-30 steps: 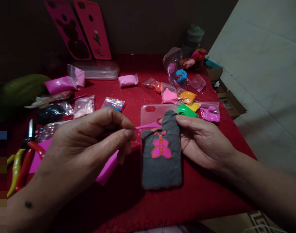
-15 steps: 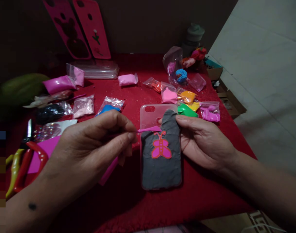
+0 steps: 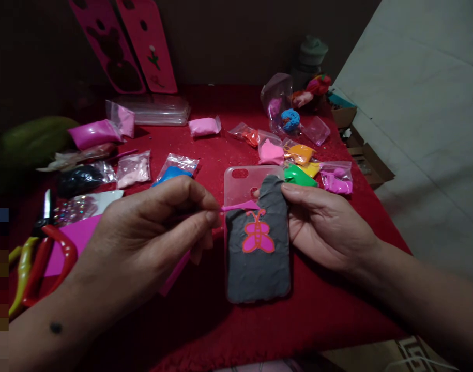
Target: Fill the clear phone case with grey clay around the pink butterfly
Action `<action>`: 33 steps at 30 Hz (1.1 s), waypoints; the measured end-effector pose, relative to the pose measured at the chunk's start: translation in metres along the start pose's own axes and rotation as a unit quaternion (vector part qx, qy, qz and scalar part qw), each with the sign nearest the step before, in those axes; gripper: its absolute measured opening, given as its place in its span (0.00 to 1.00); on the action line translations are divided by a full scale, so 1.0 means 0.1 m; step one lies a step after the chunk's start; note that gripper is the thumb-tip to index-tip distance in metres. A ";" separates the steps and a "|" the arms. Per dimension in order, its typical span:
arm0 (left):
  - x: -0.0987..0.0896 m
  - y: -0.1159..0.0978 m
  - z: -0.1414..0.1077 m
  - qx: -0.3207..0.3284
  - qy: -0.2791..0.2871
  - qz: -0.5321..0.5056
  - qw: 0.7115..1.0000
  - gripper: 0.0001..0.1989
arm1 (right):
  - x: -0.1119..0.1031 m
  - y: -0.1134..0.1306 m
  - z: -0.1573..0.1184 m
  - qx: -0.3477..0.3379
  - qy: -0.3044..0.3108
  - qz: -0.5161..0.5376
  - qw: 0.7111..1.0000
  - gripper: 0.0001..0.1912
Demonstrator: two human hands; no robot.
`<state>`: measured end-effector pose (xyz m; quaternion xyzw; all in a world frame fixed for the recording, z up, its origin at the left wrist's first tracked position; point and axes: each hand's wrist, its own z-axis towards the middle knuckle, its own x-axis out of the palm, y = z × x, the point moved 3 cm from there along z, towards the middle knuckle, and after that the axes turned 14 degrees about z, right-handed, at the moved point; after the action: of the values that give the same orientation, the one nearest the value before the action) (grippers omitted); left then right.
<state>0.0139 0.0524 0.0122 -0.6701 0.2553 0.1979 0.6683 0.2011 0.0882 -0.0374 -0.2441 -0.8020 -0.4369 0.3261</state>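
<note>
My right hand grips a clear phone case by its right edge, thumb on the front. Grey clay covers the lower part of the case and runs up its right side. On the clay sits a pink butterfly outlined in orange. Between thumb and fingers my left hand pinches a pink clay-modelling knife. Its blade lies along the clay's upper edge, just above the butterfly's feelers. The upper left of the case, with its camera hole, is bare.
Bags of coloured clay, such as blue, green and pink, lie about the red cloth. Red-and-yellow-handled pliers lie at left. Two decorated pink cases lean at the back beside stacked clear cases.
The knife's tip has shifted very slightly to the right along the clay's edge. Otherwise both hands and the case have kept nearly the same place.
</note>
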 end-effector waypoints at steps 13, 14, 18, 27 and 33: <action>0.00 0.03 0.03 -0.008 0.011 -0.011 1.000 0.06 | 0.00 0.00 -0.01 0.003 -0.001 0.007 1.000 0.10; 0.00 0.03 0.03 -0.008 0.014 -0.019 1.000 0.06 | 0.00 0.00 -0.01 0.003 -0.003 0.005 1.000 0.09; -0.01 0.03 0.02 -0.005 0.021 -0.047 0.999 0.05 | -0.01 0.00 -0.02 0.003 0.005 -0.002 1.000 0.09; 0.03 -0.02 0.04 -0.009 0.015 -0.038 0.999 0.06 | -0.01 -0.01 -0.02 0.004 0.015 0.000 1.000 0.09; 0.02 0.00 0.04 0.008 0.003 -0.041 0.999 0.05 | -0.01 -0.01 -0.02 0.001 0.010 -0.003 1.000 0.09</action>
<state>0.0162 0.0563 0.0110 -0.6753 0.2315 0.1664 0.6802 0.2019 0.0858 -0.0374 -0.2367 -0.7999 -0.4398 0.3329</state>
